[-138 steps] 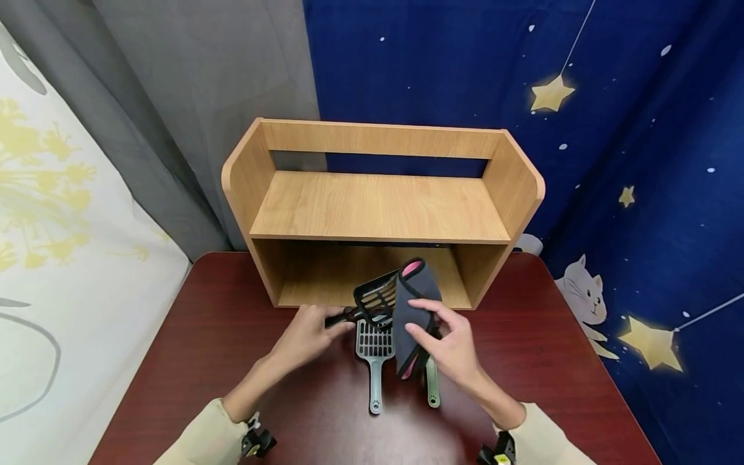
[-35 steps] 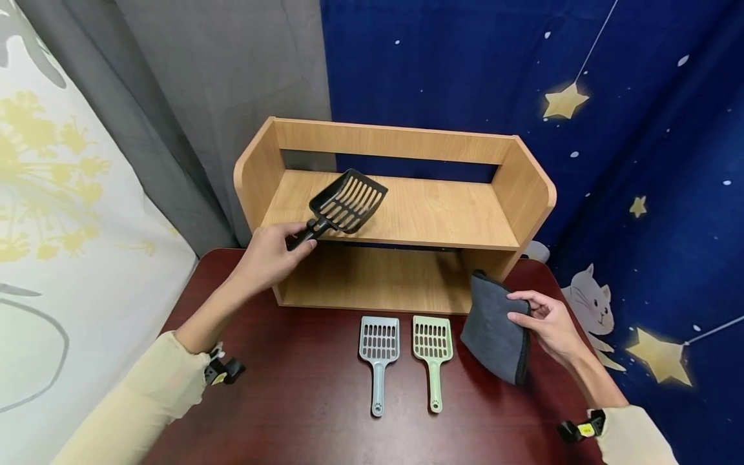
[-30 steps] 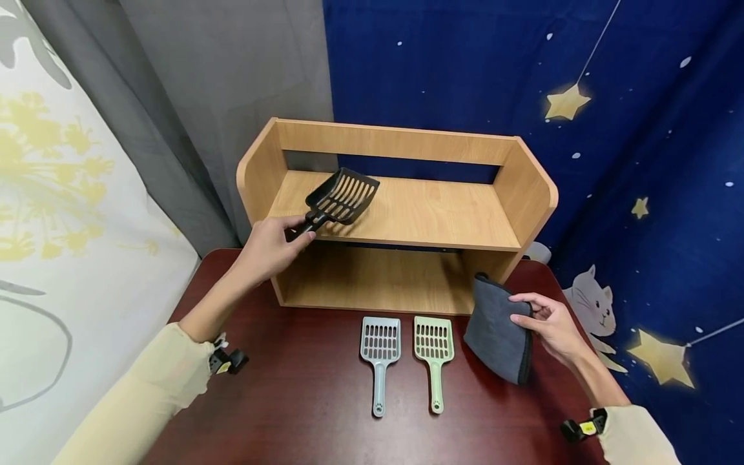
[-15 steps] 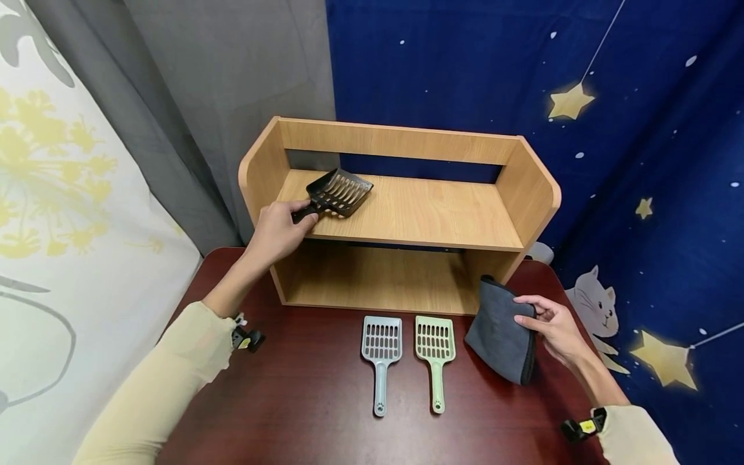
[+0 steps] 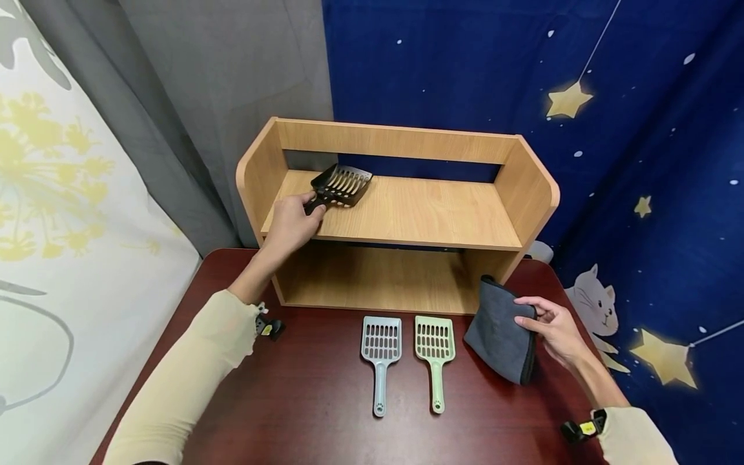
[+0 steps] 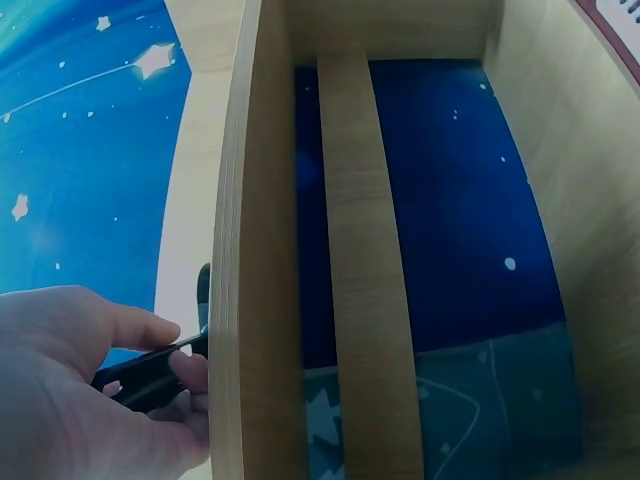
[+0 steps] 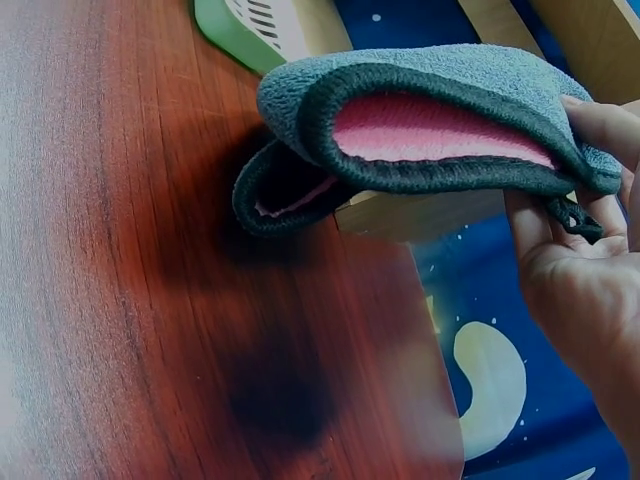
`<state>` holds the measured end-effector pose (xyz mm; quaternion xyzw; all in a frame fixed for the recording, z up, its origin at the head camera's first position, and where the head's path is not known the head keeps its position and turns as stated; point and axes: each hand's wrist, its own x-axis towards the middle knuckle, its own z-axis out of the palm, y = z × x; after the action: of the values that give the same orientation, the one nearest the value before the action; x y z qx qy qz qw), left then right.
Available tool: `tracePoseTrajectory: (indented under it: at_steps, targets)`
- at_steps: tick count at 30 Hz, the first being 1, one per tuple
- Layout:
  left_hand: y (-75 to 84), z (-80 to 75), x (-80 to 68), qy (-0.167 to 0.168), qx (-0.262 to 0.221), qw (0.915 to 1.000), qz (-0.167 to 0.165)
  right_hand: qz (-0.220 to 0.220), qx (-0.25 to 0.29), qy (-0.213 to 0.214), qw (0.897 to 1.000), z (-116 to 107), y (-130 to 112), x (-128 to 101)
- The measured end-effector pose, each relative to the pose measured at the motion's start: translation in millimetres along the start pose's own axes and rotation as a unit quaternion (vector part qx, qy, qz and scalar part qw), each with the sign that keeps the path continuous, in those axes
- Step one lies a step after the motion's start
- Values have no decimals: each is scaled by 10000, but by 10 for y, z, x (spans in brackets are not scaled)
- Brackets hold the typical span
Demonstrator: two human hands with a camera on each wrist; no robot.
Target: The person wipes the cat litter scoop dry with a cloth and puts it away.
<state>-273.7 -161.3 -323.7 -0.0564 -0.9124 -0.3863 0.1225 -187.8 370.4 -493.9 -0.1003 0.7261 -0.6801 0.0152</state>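
Right-wrist view: cloth's [image 7: 440, 130] pink lining.

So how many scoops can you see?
3. A black scoop on the top shelf, held by the left hand; a grey scoop and a green scoop side by side on the table.

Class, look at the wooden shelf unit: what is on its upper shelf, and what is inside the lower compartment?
On the wooden shelf unit's upper board lies a black scoop, its handle gripped by the left hand. The lower compartment shows only bare wood; its far back corners are shadowed.
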Motion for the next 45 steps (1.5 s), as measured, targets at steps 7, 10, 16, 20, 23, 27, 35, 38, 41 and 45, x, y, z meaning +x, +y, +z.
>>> tracePoseTrajectory:
  at_steps: [7, 10, 16, 20, 23, 27, 35, 38, 41, 45]
  targets:
    - [145, 120, 59, -205, 165, 9996, 39, -15, 69, -45, 10000, 17, 19, 9]
    - [194, 166, 64, -314, 187, 9993, 113, -39, 199, -135, 9997, 20, 39, 11]
    - [253, 251, 54, -514, 319, 9980, 177, -60, 314, -263, 9991, 35, 75, 5]
    - [283, 277, 21, -529, 391, 9976, 202, -58, 337, -231, 9992, 41, 82, -18]
    - [289, 279, -1, -556, 473, 9971, 191, -44, 264, -173, 9995, 36, 79, -30]
    - [246, 259, -64, -260, 476, 9981, 280, -57, -119, -99, 9999, 20, 60, -28]
    - [57, 142, -569, 1704, 117, 9722, 1600, -207, -1249, -12, 9919, -9, 11, -16]
    - [-48, 173, -813, 2243, 80, 9540, 1987, -242, -1494, 18, 9885, -8, 1, -27]
    - [-171, 262, -1045, 2332, 20, 9475, 2189, -294, -1675, 16, 9854, -12, 0, -48]
    - [-341, 459, -1306, 2082, -31, 9528, 2211, -361, -1822, -27, 9826, -13, 7, -74]
